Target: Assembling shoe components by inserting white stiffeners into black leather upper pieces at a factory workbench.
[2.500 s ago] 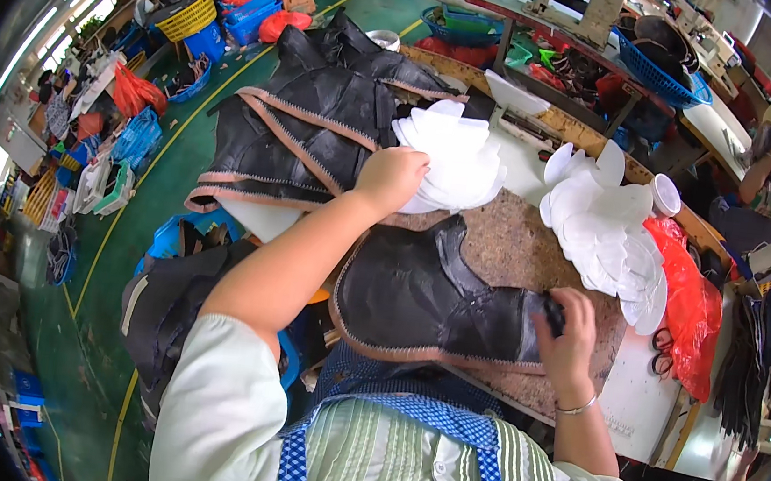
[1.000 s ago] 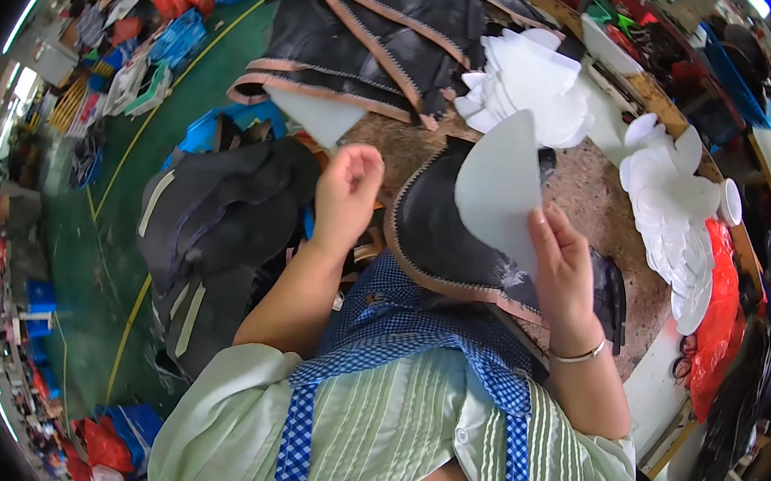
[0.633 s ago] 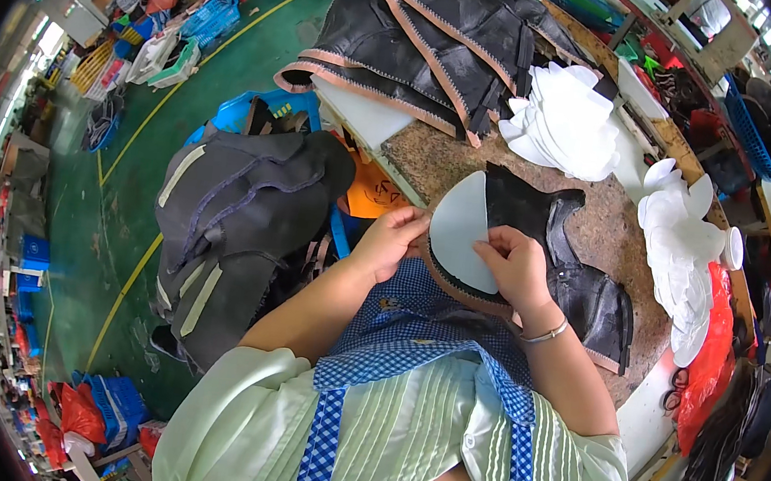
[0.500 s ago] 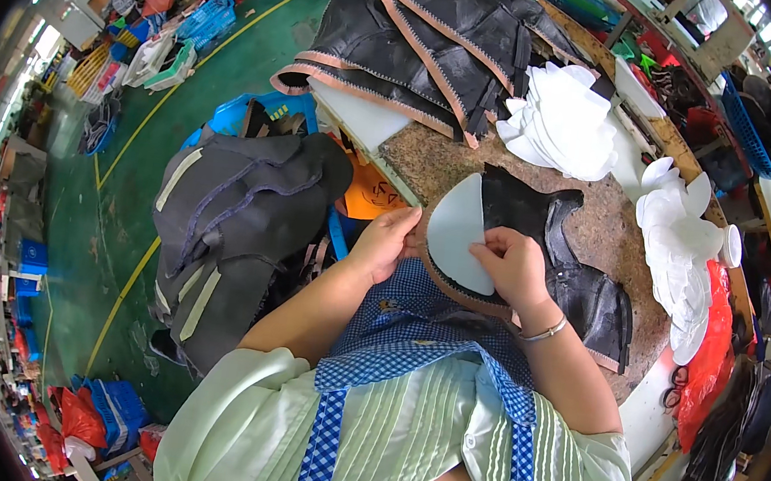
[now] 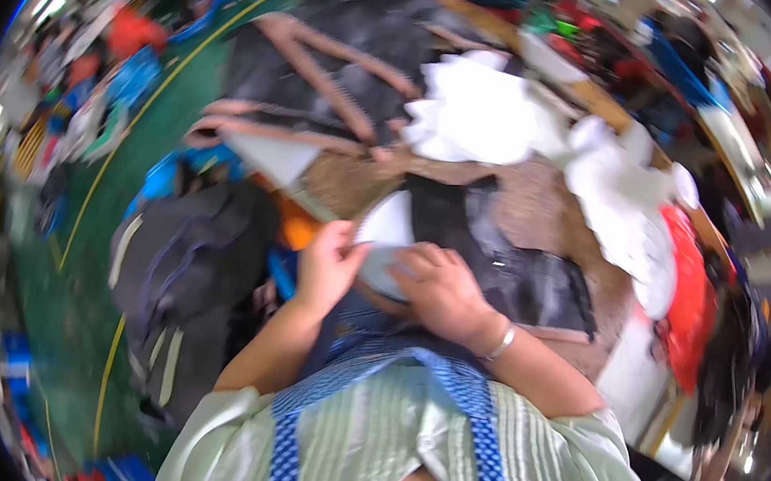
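Note:
A pale half-moon stiffener piece [image 5: 389,220] lies over the rounded end of a black shoe upper [image 5: 440,213], whose rim has a pinkish-brown edging. My right hand [image 5: 446,294] rests on the piece's lower part with its fingers stretched flat. At the left edge, my left hand [image 5: 324,267] pinches the rim of the upper between thumb and fingers. Motion blur hides the exact fingertip contact. The rest of the upper spreads to the right across the brown worktop [image 5: 540,200].
Black uppers with pinkish edging [image 5: 329,61] are piled at the far side. White stiffener pieces are stacked in a near heap [image 5: 474,109] and a right-hand heap [image 5: 615,204]. Dark grey parts [image 5: 199,230] sit at left; a red plastic bag [image 5: 685,295] hangs at right.
My right hand has gone from pinching the half-moon piece to lying flat on it. My left hand has closed at the rim. The whole view has shifted and blurred.

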Motion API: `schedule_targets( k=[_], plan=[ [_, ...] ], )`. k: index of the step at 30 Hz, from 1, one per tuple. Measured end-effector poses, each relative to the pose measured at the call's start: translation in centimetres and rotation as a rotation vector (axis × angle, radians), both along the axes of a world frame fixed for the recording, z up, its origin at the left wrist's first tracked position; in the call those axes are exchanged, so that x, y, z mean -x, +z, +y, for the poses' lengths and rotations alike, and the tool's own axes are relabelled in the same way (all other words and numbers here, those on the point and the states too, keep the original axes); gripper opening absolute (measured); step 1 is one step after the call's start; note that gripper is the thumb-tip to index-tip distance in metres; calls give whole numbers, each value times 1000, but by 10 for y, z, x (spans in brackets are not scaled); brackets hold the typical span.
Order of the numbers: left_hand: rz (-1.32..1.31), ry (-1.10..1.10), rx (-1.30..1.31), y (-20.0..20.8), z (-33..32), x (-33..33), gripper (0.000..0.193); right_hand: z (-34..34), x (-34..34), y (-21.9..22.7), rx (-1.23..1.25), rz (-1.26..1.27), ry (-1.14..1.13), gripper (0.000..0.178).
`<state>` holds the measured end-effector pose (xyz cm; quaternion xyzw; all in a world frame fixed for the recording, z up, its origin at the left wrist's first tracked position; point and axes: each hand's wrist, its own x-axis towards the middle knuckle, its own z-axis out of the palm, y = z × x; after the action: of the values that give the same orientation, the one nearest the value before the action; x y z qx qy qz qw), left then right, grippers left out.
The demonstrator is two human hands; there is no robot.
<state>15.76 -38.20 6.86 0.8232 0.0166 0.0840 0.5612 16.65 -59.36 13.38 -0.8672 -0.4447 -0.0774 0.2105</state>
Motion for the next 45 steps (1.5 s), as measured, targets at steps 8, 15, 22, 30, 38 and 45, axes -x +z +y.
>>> schedule_targets(
  k=[8,15,22,30,38,45],
  plan=[
    [-330,132,-322,68,16,-48,41,-134,-10,27,-484,-28,-800,9],
    [-740,-281,-450,105,-100,-68,26,-249,-59,43,39,-90,-1030,18],
    [-784,-712,-634,44,-256,-132,41,-247,-135,19,500,140,-683,17],
    [-573,-913,-783,24,-273,-143,31,-228,-122,18,739,11,-495,14],
    [-403,-897,-713,41,-281,-138,29,-256,-116,0,295,-74,-743,14],
    [-370,-798,-575,34,-281,-140,29,-232,-100,-21,705,-189,-643,14]
  ],
)
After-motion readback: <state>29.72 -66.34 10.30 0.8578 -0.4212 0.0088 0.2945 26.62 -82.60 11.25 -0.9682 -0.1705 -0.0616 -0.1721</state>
